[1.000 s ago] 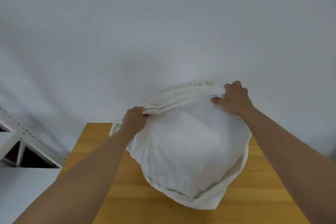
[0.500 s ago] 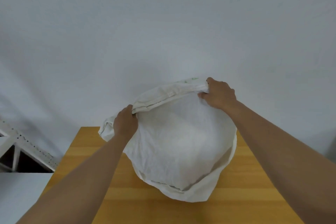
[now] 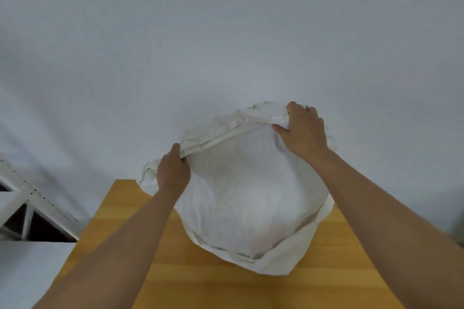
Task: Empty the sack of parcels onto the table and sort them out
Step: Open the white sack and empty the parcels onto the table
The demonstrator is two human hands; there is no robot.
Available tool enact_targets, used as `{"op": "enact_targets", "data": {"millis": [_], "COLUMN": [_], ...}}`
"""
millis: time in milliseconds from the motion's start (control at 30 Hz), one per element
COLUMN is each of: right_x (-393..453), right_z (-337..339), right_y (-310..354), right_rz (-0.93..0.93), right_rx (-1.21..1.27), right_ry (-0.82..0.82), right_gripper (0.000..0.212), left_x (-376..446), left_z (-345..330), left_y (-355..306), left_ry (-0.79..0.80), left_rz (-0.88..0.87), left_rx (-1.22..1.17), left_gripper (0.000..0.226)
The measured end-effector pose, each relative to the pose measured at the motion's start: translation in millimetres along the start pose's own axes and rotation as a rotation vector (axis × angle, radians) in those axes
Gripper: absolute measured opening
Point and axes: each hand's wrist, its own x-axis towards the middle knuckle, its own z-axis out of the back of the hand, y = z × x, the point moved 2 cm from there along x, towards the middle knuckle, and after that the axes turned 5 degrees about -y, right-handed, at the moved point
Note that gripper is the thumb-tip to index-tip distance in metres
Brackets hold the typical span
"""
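Note:
A bulging white woven sack [image 3: 251,203] stands on the wooden table [image 3: 216,283], its upper hem running from lower left to upper right. My left hand [image 3: 172,172] grips the hem at its left end. My right hand [image 3: 302,130] grips the hem at the far right corner, where faint green print shows. The parcels are hidden inside the sack. Its lower edge is folded and rests on the table.
A white wall fills the view behind the table. A white perforated metal rack frame [image 3: 37,203] stands at the left, with a pale surface [image 3: 27,273] below it. Bare table shows in front of the sack and to its left.
Both hands and the sack's top have shifted slightly left and then back a little; both hands keep their hold on the hem. The sack stays on the table.

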Motion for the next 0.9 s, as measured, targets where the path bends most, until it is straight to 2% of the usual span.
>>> {"op": "enact_targets", "data": {"millis": [67,133,200,233,300,367,467,533,600,667,700,733,800,867,900], "right_x": [1,3,5,6,8,11,13,13,16,20,21,22,22,23,22], "right_z": [0,3,7,7,2,1,2,-1,0,6,7,5,-4,-10,-11], "right_y": [1,3,4,4,7,11,15,15,16,19,18,18,13,8,7], "right_rz": [0.008,0.009,0.032,0.030,-0.008,-0.006,0.028,0.009,0.009,0.023,0.026,0.028,-0.004,-0.040,-0.049], "right_rx": [0.012,0.010,0.066,0.101,0.103,0.062,0.104,0.070,0.030,0.077,0.102,0.108,0.105,0.143,0.173], "right_ry": [0.025,0.047,-0.053,-0.085,-0.003,0.055,-0.063,-0.017,-0.002,-0.113,-0.143,-0.125,0.022,0.090,0.085], "right_gripper": [0.035,0.033,0.030,0.030,0.031,0.031,0.030,0.031,0.032,0.031,0.032,0.033,0.033,0.033,0.034], "left_x": [0,1,3,6,9,9,11,12,12,15,17,20,22,21,19], "left_z": [1,4,7,7,5,7,10,9,12,17,17,15,11,10,8], "left_y": [-1,-2,-7,-9,-10,-10,-10,-11,-12,-15,-15,-13,-8,-8,-10], "left_ry": [0.028,-0.030,-0.091,-0.068,0.034,0.018,-0.066,0.006,-0.033,-0.133,-0.123,-0.079,0.028,0.067,0.090], "left_rz": [0.001,-0.008,-0.006,-0.001,0.011,0.022,0.046,0.029,0.011,-0.002,0.014,0.027,0.060,0.101,0.092], "left_rx": [0.002,0.007,-0.033,-0.040,-0.010,-0.030,-0.090,-0.050,-0.060,-0.112,-0.118,-0.106,-0.055,-0.057,-0.041], "left_gripper": [0.010,0.011,0.009,0.008,0.009,0.010,0.008,0.009,0.010,0.010,0.011,0.011,0.011,0.006,0.026]}}
